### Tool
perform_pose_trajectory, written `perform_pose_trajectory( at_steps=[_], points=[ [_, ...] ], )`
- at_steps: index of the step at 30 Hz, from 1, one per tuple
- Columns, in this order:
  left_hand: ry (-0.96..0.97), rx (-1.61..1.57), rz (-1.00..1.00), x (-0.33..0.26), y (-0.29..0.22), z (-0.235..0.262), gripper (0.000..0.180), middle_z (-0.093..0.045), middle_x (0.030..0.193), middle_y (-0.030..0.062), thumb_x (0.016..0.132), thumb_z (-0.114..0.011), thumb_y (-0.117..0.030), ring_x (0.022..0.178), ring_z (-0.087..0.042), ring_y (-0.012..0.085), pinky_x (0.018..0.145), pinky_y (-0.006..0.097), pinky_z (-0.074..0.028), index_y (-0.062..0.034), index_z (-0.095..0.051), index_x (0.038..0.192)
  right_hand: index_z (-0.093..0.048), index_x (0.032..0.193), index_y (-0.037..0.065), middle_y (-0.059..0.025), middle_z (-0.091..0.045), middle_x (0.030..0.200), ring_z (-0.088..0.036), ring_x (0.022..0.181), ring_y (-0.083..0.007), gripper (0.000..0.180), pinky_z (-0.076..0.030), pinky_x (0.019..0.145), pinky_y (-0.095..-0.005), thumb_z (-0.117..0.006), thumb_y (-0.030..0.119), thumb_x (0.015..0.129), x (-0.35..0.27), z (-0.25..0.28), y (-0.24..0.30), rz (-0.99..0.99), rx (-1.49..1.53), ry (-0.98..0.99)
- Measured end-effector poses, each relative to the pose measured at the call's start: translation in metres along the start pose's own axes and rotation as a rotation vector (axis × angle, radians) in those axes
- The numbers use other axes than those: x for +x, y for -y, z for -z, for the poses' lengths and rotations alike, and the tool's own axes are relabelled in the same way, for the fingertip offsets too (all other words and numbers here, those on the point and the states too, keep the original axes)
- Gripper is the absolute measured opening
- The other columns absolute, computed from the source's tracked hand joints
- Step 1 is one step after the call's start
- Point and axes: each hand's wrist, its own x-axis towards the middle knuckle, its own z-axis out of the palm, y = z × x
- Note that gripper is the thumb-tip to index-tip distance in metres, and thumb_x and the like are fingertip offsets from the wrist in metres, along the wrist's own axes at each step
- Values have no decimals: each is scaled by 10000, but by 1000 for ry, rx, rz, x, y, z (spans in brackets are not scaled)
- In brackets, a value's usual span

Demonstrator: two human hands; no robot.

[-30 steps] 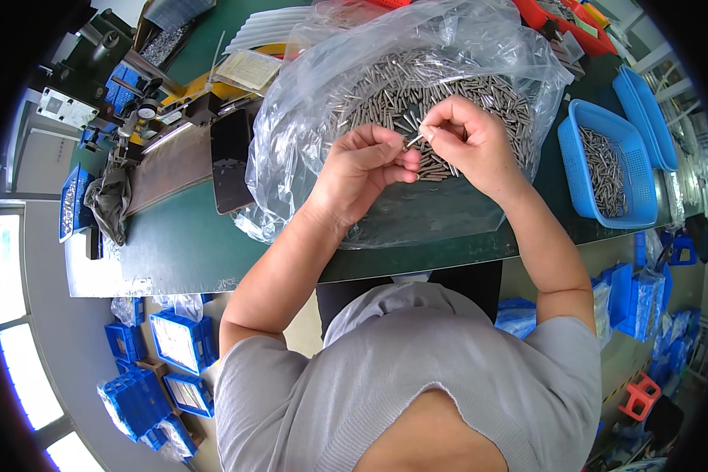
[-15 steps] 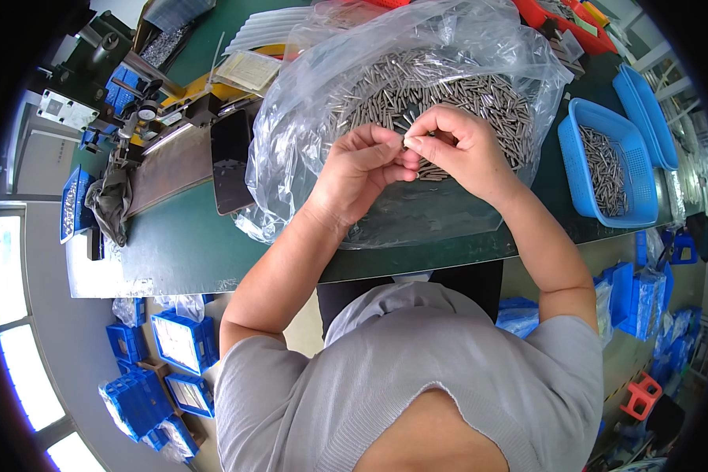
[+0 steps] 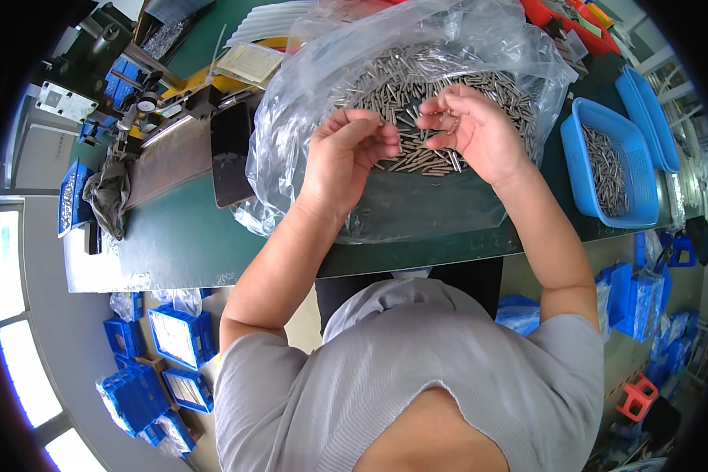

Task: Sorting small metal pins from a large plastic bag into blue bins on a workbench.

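Observation:
Many small metal pins (image 3: pixel 429 163) lie heaped in a large clear plastic bag (image 3: pixel 291 102) spread out over the green table. My left hand (image 3: pixel 344 157) hovers at the near left of the heap. Its fingers are curled in and its thumb presses toward the index finger; whatever it holds is too small to make out. Over the right side of the heap is my right hand (image 3: pixel 484 134), palm turned inward, fingers bent but apart, with nothing visibly gripped. A gap separates the two hands.
A blue basket (image 3: pixel 643 189) of similar pins stands at the right, beside another blue basket (image 3: pixel 645 118). A dark flat panel (image 3: pixel 230 161) and a fixture with a dial gauge (image 3: pixel 146 104) are at the left. Red trays (image 3: pixel 598 39) sit at the far right.
My hands were together at the fingertips over the heap and have moved apart. The left went a little left; the right rose away and its fingers spread.

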Motion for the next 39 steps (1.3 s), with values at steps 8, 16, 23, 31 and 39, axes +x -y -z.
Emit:
perform_pose_trajectory(
  at_steps=[8,16,23,31,39],
  points=[
    [-67,-46,-56,2,-4,1,61,-615,782,160,853,-506,-36,686,-621,231,651,329,-534,16,-534,870,-640,887,81,-63,-574,723,-594,635,-195,129,-469,566,-312,-649,110,761,-3,4,-33,723,-1391,528],
    [-65,-41,-52,0,-5,0,61,-617,781,163,853,-507,-37,669,-618,230,638,324,-532,17,-531,867,-587,886,64,-85,-563,800,-600,671,-270,162,-490,566,-371,-641,146,757,-14,-3,-33,652,-1726,540],
    [-37,-37,-14,1,-2,2,61,-619,772,165,859,-502,-34,659,-617,236,638,331,-532,17,-532,872,-529,845,31,-125,-557,813,-598,707,-305,137,-480,585,-396,-617,113,779,-14,-3,-28,594,-1823,551],
    [27,-16,65,-2,1,-1,91,-614,795,152,878,-490,-63,705,-612,220,652,318,-524,16,-536,880,-560,894,12,-12,-573,742,-496,634,-60,100,-412,545,-218,-574,106,865,2,13,-7,252,-948,334],
    [110,-18,110,0,2,1,129,-611,817,137,901,-466,-89,730,-607,206,657,301,-515,15,-543,903,-474,913,61,-107,-600,839,-233,427,0,153,-193,367,-165,-468,211,943,0,13,7,-142,-317,326]
  ],
)
